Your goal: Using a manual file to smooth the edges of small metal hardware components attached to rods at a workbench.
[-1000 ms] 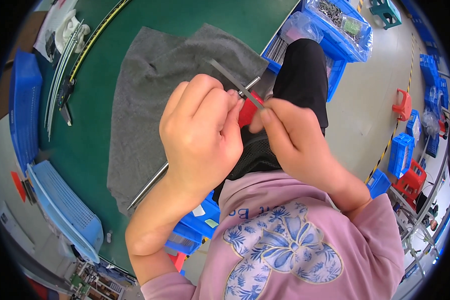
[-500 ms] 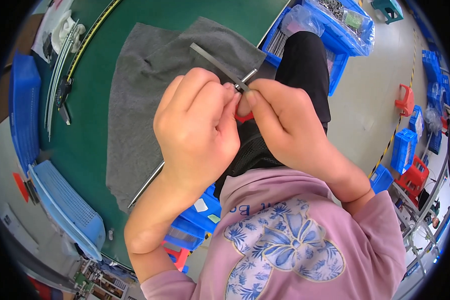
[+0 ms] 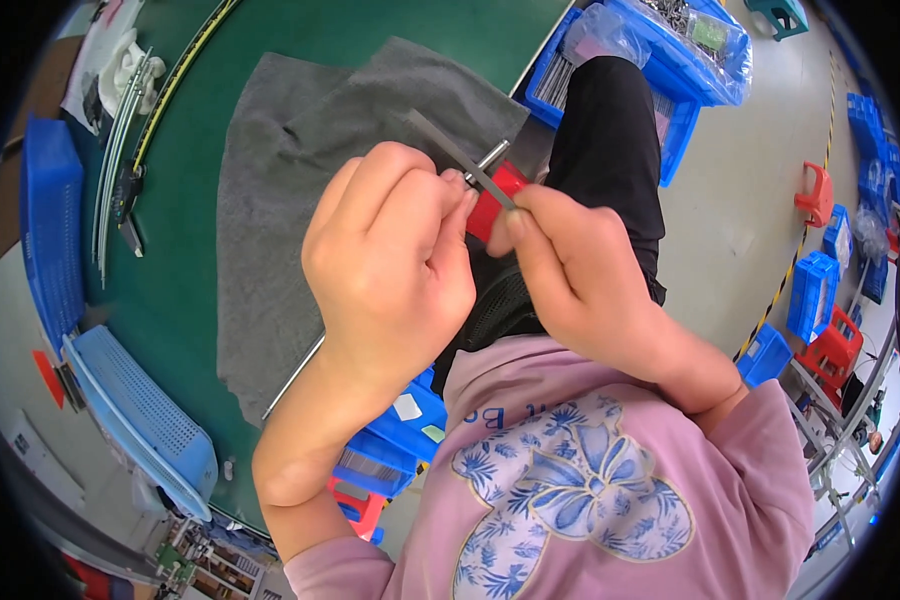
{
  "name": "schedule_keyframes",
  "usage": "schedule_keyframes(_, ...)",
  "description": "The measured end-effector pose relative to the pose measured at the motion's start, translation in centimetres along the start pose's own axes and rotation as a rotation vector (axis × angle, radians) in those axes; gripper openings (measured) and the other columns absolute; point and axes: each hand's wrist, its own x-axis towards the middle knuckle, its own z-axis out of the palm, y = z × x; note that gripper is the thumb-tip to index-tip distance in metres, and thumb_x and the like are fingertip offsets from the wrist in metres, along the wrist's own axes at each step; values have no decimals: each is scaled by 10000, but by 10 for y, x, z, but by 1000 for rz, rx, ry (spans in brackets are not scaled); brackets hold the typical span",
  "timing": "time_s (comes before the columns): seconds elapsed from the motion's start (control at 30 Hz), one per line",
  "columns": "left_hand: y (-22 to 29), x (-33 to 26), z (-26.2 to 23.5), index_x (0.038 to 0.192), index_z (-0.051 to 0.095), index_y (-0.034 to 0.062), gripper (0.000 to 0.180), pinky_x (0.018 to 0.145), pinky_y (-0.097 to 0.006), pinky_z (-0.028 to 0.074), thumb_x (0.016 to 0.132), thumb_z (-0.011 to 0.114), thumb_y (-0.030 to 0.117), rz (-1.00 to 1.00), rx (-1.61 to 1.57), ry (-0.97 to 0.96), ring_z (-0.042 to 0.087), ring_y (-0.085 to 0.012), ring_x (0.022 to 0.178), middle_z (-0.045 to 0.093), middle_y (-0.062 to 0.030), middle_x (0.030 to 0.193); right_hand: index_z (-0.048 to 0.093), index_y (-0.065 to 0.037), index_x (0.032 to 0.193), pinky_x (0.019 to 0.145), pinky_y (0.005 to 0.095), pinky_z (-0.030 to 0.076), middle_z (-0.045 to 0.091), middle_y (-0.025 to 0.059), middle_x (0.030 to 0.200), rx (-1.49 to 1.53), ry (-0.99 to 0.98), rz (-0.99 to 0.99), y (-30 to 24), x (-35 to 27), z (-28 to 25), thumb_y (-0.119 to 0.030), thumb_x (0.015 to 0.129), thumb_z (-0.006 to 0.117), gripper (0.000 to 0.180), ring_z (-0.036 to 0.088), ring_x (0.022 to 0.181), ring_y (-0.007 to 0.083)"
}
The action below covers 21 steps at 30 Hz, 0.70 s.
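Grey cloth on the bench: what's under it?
The grey cloth lies on the green tabletop, which shows all around it. Whatever might sit beneath the cloth is covered; the left hand hides its right part.

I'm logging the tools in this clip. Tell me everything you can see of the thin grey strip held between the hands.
The thin grey strip is flat, narrow and straight, dull dark grey, metal by its look. It slants from upper left, over the grey cloth, down to the fingertips. The left hand and right hand pinch its lower end together. A red-handled tool with a shiny shank lies just behind it; whether they touch cannot be told.
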Motion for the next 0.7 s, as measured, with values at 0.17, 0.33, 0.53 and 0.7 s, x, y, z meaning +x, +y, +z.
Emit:
schedule_keyframes(0.17,1,1,1,702,558,19,204,534,-348,419,628,728,-65,8,-2,16,524,-255,620,538,-83,728,566,-2,810,555,421,501,638,156,681,36,76,-9,5,-2,7,-61,875,533,94,638,632,353)
schedule_keyframes(0.33,-1,0,1,701,560,20,204,529,-348,416,628,729,-67,15,13,19,521,-256,612,534,-83,718,576,-1,812,567,415,507,638,158,693,41,10,7,-1,5,1,-57,880,527,101,640,640,356)
schedule_keyframes(0.53,-1,2,1,698,558,20,203,526,-350,416,631,728,-67,28,15,25,521,-259,608,535,-83,716,582,3,813,572,420,500,635,173,697,100,27,9,6,-2,3,-69,887,526,117,636,650,368)
schedule_keyframes(0.7,-1,0,1,701,560,20,198,526,-350,418,635,728,-63,-8,-6,24,523,-261,608,534,-85,715,562,4,837,566,433,495,633,173,693,105,33,14,5,5,12,-73,893,519,104,629,641,381)
